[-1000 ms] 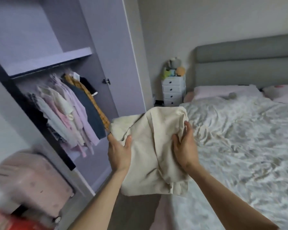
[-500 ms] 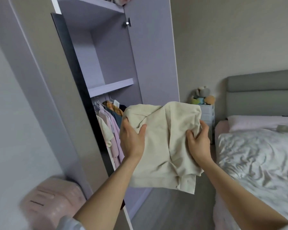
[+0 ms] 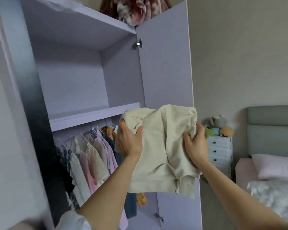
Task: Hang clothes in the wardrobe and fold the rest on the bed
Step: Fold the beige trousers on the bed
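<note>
Wardrobe (image 3: 76,83) stands open behind our hands, its shelf (image 3: 90,118) just beyond them, bed (image 3: 273,193) to their right. Our left hand (image 3: 129,143) and right hand (image 3: 195,146), apart, grip the folded beige garment (image 3: 161,155) between them.

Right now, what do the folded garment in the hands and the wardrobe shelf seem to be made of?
Folded garment: probably a woven cotton or linen blend, matte cream, soft creases and visible hems.
Wardrobe shelf: likely laminated board, smooth matte lilac, with a flat, straight, square front edge. Neither is certain from the look alone.
</note>
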Motion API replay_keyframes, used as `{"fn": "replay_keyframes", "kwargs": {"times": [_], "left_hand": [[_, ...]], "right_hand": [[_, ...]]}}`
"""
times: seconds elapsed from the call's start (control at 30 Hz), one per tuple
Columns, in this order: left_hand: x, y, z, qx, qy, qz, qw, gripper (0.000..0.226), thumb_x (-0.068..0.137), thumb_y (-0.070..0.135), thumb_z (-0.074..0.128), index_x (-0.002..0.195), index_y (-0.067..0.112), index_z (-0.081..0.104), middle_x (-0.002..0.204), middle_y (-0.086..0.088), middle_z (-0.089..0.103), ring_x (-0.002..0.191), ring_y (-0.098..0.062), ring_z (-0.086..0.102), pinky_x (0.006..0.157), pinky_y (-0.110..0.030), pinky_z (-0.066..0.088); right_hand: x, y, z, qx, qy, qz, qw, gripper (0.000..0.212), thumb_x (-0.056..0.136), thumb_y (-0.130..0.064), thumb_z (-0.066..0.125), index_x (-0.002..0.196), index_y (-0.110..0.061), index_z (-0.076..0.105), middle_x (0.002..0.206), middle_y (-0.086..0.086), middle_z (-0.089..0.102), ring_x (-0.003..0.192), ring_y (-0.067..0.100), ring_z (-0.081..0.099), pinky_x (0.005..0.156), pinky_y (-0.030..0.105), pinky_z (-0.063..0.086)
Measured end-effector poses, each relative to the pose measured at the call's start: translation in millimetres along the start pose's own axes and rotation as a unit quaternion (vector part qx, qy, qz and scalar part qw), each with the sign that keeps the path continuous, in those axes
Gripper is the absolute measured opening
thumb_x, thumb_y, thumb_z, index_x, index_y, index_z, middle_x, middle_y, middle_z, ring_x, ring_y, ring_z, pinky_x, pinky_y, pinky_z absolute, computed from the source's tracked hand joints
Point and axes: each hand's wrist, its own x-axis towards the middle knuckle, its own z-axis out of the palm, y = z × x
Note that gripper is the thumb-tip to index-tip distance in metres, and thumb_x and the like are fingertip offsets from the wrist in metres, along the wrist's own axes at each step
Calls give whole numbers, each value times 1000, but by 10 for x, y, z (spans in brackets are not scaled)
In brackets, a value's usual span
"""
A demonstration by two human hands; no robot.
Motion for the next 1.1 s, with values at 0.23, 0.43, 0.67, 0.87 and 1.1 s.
{"fn": "replay_keyframes", "kwargs": {"times": [0.23,0.43,0.67,0.87,1.1], "left_hand": [[1610,230,933,-17,-1,1,1000,57,86,41,61,128,12,35,119,-13,57,107,-35,53,74,-34,39],[2855,364,1018,-37,-29,29,998,60,83,42,64,129,14,36,119,-4,54,108,-27,51,81,-31,39],[4166,71,768,-130,-107,75,983,51,74,20,71,120,20,50,114,2,61,100,-17,62,82,-34,53],[5114,-523,518,-201,-8,61,978,33,84,9,65,110,17,47,107,1,59,91,-16,61,68,-27,49],[6118,-1617,321,-172,94,-30,980,43,87,10,63,125,5,45,119,-8,57,102,-26,57,80,-31,46]], "right_hand": [[1802,312,964,88,-22,-48,995,50,93,-18,49,139,-16,28,116,-5,46,100,16,48,85,30,36],[2683,145,1827,153,-14,-43,987,52,93,-21,48,140,-17,26,127,2,49,107,22,50,86,31,37],[3338,-167,3120,217,-11,-60,974,51,93,-21,46,140,-16,26,126,5,50,109,25,50,88,32,38],[3819,-638,4223,208,-34,-141,967,50,92,-23,47,139,-18,28,133,8,49,117,32,49,97,42,40],[4160,-942,5816,146,-147,-207,956,49,93,-23,45,139,-17,27,131,12,50,116,35,48,93,41,38]]}}
